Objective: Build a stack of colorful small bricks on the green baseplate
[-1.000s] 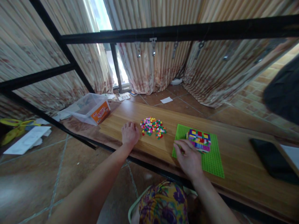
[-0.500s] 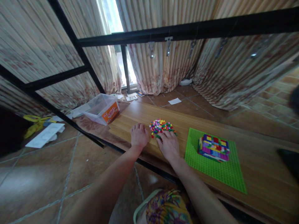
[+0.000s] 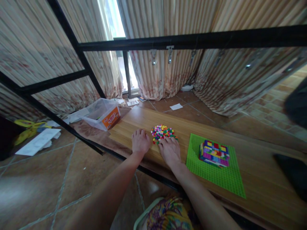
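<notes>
A heap of small, bright toy building bricks (image 3: 162, 131) lies on the wooden table. My right hand (image 3: 170, 149) reaches over the near edge of the heap, fingers somewhat apart and bent down among the bricks; no brick shows clearly in its grasp. Left of the heap, my left hand (image 3: 140, 141) rests on the tabletop with its fingers curled under; whether it holds something is hidden. To the right, a green studded baseplate (image 3: 216, 177) lies flat on the table. A multicoloured block of stacked bricks (image 3: 214, 153) stands on it.
A clear plastic box (image 3: 96, 119) with an orange label stands beyond the table's left end. The wooden table (image 3: 254, 166) carries a dark flat object (image 3: 291, 172) at the right. Black metal bars (image 3: 192, 40) cross in front of the curtains. White boards (image 3: 37, 142) lie on the floor.
The view has shifted slightly, so the table and its things sit a little further left. My right hand stays at the heap's near edge, and my left hand remains beside it.
</notes>
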`<state>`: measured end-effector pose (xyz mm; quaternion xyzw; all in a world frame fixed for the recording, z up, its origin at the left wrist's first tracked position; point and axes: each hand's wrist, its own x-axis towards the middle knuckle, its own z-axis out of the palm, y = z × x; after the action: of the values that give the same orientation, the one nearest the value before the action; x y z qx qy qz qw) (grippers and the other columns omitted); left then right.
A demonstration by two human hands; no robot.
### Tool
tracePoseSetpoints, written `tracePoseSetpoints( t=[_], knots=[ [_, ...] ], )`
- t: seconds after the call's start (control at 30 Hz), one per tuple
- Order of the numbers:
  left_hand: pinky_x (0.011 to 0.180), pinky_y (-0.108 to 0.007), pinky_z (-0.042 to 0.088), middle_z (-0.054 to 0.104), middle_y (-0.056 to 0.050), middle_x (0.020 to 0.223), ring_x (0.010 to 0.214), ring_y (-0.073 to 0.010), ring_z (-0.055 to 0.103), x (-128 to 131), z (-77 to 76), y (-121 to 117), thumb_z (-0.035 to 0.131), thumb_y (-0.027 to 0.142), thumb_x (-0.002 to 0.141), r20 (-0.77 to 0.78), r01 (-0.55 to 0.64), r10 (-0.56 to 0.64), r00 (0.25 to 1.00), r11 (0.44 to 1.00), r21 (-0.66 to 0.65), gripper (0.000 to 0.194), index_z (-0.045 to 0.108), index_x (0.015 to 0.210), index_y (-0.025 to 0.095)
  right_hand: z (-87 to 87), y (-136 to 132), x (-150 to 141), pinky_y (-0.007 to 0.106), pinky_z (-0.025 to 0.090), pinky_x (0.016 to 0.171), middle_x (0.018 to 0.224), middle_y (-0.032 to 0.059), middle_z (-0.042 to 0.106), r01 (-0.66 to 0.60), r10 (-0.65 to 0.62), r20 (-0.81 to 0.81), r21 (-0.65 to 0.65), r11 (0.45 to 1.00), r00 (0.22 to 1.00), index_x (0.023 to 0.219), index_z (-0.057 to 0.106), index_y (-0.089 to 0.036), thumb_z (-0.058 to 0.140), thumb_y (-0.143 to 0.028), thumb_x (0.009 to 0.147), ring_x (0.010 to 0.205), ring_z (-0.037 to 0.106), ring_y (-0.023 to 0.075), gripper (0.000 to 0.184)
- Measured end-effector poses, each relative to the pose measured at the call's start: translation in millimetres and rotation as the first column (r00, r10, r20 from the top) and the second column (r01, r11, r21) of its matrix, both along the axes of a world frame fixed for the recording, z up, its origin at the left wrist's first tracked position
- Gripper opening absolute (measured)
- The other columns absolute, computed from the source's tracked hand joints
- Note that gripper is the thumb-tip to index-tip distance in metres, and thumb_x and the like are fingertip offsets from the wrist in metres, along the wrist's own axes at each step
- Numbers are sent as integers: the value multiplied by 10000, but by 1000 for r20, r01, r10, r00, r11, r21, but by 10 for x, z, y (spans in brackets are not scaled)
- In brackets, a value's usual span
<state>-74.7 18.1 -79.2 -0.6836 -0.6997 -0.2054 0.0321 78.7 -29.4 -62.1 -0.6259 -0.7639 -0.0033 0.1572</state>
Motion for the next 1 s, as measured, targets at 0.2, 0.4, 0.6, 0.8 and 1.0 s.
tracePoseSetpoints(
  t=[0.2, 0.4, 0.6, 0.8, 1.0],
  knots=[
    [993, -439, 431, 677, -122, 1212, 1141, -308, 572, -4, 6, 9, 461, 243, 937, -8, -2, 2, 1000, 1000, -8, 299, 657, 1145, 153, 13, 25, -7, 364, 405, 849, 961, 106, 743, 17, -17, -34, 22, 1000, 999, 921, 722, -175, 509, -165, 951, 954, 610, 254, 215],
    [981, -440, 441, 678, -132, 1191, 1129, -304, 584, -17, 0, 13, 451, 239, 937, -33, 3, -3, 999, 1000, 9, 290, 663, 1115, 152, 204, -124, 146, 354, 493, 843, 1005, 104, 726, 25, 24, -419, 111, 993, 907, 1047, 723, -197, 494, -161, 933, 926, 661, 226, 259],
    [984, -443, 446, 680, -144, 1181, 1134, -312, 584, -17, 36, 13, 425, 244, 944, -44, 8, -8, 999, 1000, -4, 334, 664, 1153, 142, 406, -402, 727, 369, 604, 765, 830, 34, 752, 187, -77, -990, -53, 981, 122, 975, 756, -208, 718, -408, 825, 749, 730, 187, 253],
    [990, -452, 443, 668, -154, 1217, 1148, -322, 581, -26, 34, 40, 430, 265, 939, -36, 3, -3, 999, 1000, -19, 360, 660, 1185, 138, 313, -685, 1608, 319, 619, 722, 804, 16, 756, 424, -65, -991, -111, 899, -121, 867, 778, -206, 887, -341, 601, 697, 722, 156, 318],
    [991, -454, 449, 663, -166, 1228, 1168, -330, 571, -25, 60, 48, 416, 265, 932, -55, 0, -1, 998, 1000, -24, 378, 659, 1187, 128, 219, -852, 2049, 453, 570, 856, 902, 78, 784, 642, -315, -885, -24, 766, 342, 969, 787, -185, 751, -410, 731, 836, 729, 241, 329]
  ],
)
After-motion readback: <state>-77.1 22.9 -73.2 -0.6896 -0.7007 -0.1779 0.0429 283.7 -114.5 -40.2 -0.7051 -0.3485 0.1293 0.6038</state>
